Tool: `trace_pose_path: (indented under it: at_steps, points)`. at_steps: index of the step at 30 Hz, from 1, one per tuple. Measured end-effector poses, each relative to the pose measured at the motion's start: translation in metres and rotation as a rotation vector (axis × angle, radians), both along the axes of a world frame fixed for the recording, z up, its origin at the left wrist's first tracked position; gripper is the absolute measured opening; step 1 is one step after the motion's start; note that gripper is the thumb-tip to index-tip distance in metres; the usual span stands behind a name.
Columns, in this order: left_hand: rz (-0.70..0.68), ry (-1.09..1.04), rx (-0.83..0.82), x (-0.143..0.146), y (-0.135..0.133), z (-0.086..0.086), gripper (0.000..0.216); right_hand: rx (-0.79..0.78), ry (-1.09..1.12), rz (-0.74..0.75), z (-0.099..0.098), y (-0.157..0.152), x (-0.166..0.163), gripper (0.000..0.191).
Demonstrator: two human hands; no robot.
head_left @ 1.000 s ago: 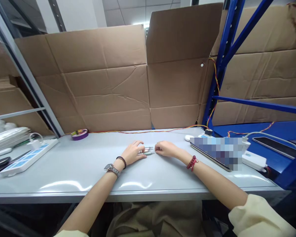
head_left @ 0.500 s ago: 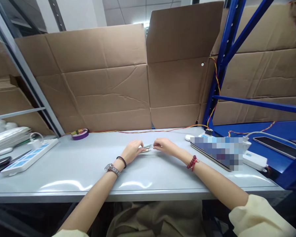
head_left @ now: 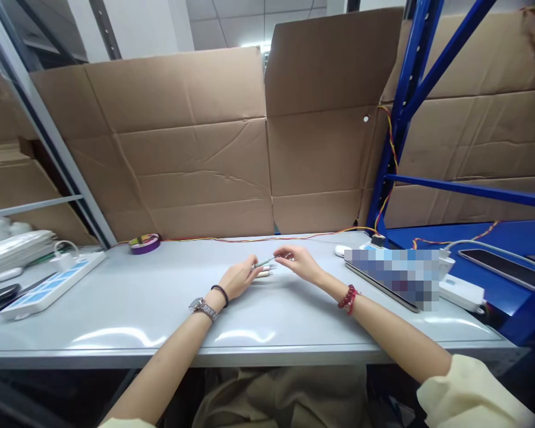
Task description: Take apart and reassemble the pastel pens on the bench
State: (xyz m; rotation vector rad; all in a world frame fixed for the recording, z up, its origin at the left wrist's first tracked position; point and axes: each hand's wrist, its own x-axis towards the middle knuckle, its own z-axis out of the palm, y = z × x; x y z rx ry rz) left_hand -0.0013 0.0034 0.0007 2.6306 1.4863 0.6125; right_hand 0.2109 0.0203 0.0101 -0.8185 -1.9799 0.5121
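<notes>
So there's a little bunch of slim pale pens (head_left: 264,268) out in the middle of the grey worktop (head_left: 116,309), and one thin greenish one is lifted at an angle while the rest lie flat.

Biggest risk as I see it: the grip on that raised pen is just fingertips at its far end, so it could slip and roll off across the smooth top. The loose ones underneath look free to scatter if a finger nudges them too.

The right hand (head_left: 298,261) pinches the raised pen's tip, fingers closed narrow on it. The left hand (head_left: 237,278) rests on the other end of the bunch, fingers curled over the pens and touching them; whether it really grips any, I can't tell.

A white power strip (head_left: 49,284) sits well apart to the left.
</notes>
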Motion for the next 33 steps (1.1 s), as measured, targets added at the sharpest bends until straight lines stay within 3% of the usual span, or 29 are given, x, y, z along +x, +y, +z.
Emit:
trace_pose_path:
  at_steps: [19, 27, 33]
  points:
    - [-0.039, 0.022, 0.003, 0.002, -0.001, -0.003, 0.025, 0.013, -0.084, 0.025, -0.008, -0.003, -0.001, 0.018]
    - [-0.048, 0.051, -0.006, 0.004, -0.003, -0.005, 0.023, 0.070, -0.279, -0.019, -0.010, -0.004, -0.001, 0.039]
    - [-0.023, 0.038, -0.017, 0.004, -0.001, -0.005, 0.025, 0.082, -0.291, 0.017, -0.003, -0.002, 0.005, 0.019]
